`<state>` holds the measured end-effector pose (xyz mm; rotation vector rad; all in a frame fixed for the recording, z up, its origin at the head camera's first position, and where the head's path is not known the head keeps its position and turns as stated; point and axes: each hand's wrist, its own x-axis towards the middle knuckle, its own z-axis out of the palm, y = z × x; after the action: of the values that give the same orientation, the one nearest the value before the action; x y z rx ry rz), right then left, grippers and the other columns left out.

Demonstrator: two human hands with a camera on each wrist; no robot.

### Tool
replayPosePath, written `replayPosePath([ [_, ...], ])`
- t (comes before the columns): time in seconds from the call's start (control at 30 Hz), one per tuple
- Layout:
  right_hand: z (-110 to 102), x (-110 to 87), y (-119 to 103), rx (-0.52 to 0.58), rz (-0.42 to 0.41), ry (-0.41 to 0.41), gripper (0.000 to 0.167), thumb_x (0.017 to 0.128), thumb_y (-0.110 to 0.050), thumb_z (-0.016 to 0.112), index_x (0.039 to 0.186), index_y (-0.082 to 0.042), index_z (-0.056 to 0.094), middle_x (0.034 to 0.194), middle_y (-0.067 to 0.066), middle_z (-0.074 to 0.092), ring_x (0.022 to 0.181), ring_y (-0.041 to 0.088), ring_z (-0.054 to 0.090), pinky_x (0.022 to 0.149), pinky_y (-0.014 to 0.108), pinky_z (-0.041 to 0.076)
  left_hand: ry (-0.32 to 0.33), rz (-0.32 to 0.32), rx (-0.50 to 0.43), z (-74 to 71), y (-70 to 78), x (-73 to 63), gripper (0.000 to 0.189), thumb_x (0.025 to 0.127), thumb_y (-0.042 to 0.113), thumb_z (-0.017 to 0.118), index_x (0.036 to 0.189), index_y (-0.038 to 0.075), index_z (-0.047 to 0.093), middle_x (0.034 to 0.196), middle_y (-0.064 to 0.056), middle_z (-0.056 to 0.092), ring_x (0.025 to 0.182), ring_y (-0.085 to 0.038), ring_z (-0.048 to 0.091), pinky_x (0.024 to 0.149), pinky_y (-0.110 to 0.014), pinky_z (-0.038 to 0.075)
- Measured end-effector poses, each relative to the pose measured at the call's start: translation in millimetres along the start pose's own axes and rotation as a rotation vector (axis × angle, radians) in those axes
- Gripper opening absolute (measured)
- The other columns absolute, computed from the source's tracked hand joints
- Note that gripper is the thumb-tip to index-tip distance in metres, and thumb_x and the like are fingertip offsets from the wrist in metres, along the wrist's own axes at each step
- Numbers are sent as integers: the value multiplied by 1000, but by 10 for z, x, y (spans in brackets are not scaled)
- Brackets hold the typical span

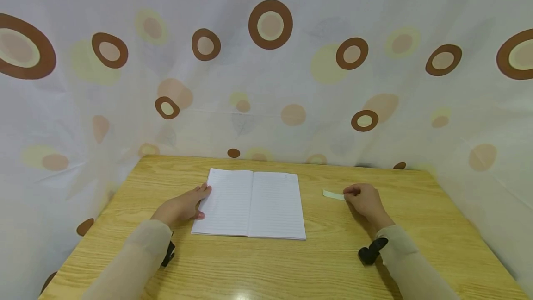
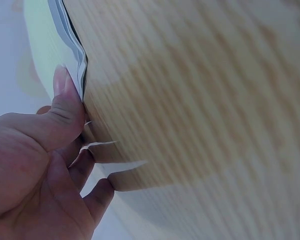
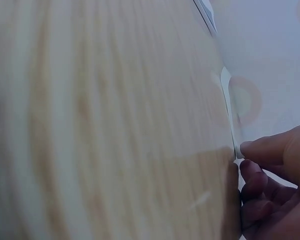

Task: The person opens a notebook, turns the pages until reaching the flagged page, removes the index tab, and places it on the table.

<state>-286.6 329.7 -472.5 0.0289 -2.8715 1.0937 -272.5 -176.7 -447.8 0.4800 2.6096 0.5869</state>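
An open notebook (image 1: 275, 205) with lined white pages lies flat on the table. My left hand (image 1: 185, 205) rests at its left edge, the fingers fairly straight and the thumb (image 2: 65, 92) lying on the page margin. To the right of the notebook, my right hand (image 1: 366, 202) pinches one end of a narrow pale-green paper strip (image 1: 333, 195) between thumb and forefinger. The strip's free end points left, toward the notebook. In the right wrist view the strip (image 3: 226, 92) stretches away from the fingertips, seen nearly edge-on.
The wooden table (image 1: 266, 267) reaches back to a white curtain (image 1: 266, 82) printed with brown and beige circles, which also hangs along both sides. Black straps with devices sit on both wrists, one dark device (image 1: 370, 251) showing at the right sleeve.
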Motion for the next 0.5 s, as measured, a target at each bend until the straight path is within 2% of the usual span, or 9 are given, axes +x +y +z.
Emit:
replayPosePath([
  [0.27, -43, 13, 26, 46, 41, 15, 22, 97, -11, 61, 107, 5, 72, 105, 20, 68, 101, 39, 60, 86, 51, 49, 3, -3, -3, -17, 16, 14, 81, 90, 8, 67, 156, 1, 20, 162, -21, 10, 148, -39, 8, 116, -54, 12],
  [0.5, -77, -28, -6, 78, 59, 6, 23, 98, -13, 61, 108, 6, 71, 102, 18, 68, 95, 34, 61, 77, 40, 51, -2, -6, -6, -14, 19, 25, 81, 91, 7, 67, 156, 1, 20, 162, -22, 9, 148, -39, 7, 116, -55, 12],
])
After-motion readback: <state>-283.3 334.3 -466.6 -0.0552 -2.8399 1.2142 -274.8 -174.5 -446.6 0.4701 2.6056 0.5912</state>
